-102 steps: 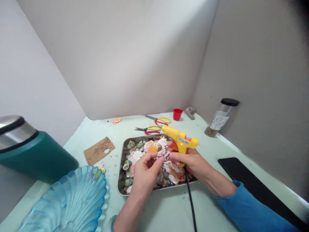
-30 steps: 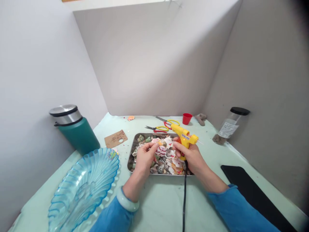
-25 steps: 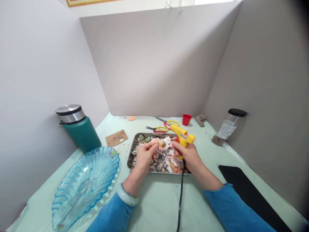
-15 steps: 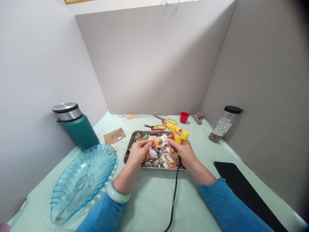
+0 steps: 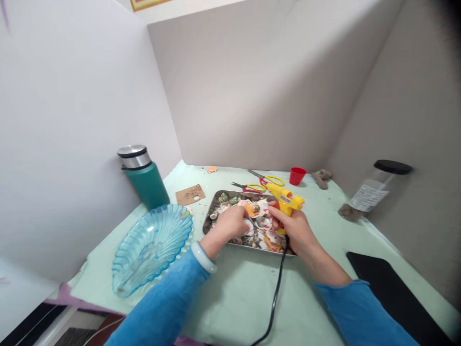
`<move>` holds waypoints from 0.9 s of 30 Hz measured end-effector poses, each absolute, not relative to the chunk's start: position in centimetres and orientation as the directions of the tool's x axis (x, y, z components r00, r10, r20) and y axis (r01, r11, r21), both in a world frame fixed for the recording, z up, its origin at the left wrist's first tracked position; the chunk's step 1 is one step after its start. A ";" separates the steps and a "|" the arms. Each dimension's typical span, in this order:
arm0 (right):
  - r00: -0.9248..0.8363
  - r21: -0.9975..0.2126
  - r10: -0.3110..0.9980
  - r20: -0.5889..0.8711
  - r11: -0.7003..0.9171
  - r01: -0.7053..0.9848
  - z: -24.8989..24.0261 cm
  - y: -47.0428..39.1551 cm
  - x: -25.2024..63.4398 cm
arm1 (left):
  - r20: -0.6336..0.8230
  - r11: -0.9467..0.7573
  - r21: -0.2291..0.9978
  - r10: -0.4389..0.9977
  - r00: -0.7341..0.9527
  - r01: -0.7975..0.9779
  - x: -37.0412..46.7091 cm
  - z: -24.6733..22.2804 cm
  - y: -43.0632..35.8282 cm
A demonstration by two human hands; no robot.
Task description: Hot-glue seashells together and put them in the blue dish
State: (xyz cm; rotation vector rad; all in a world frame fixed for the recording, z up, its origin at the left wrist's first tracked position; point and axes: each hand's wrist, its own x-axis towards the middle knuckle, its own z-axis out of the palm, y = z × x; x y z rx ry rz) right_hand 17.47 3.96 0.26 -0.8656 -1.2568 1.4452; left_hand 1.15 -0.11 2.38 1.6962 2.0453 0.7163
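My right hand (image 5: pixel 297 228) is wrapped round a yellow hot glue gun (image 5: pixel 285 198), its nozzle pointing right. Its thumb and fingertips also meet the edge of a flat orange-and-white piece (image 5: pixel 252 210) with a small snail shell on it. My left hand (image 5: pixel 232 223) is closed, fingers curled down over the left part of a metal tray (image 5: pixel 206 229), just beside that piece. Its fingertips are hidden, so what they hold does not show. Seashells and coloured scraps (image 5: pixel 266 235) fill the tray. A black cord (image 5: pixel 276 293) runs from the gun toward me.
Left stand a teal bottle (image 5: pixel 147 185) and a blue scalloped glass dish (image 5: pixel 151 250). Behind the tray lie a brown card (image 5: pixel 187 194), scissors (image 5: pixel 248 187) and a red cup (image 5: pixel 297 176). Right are a black-lidded jar (image 5: pixel 374 190) and a black flat object (image 5: pixel 392 288).
My left hand has let go of the orange-and-white piece and moved down to the shells in the tray. My right hand keeps the glue gun. The view has turned left.
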 end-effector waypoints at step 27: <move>-0.215 -0.985 0.976 0.027 -0.011 -0.174 -0.6 4.4 17.5 | 0.068 0.483 0.337 0.844 -0.532 0.808 -18.4 2.4 -13.4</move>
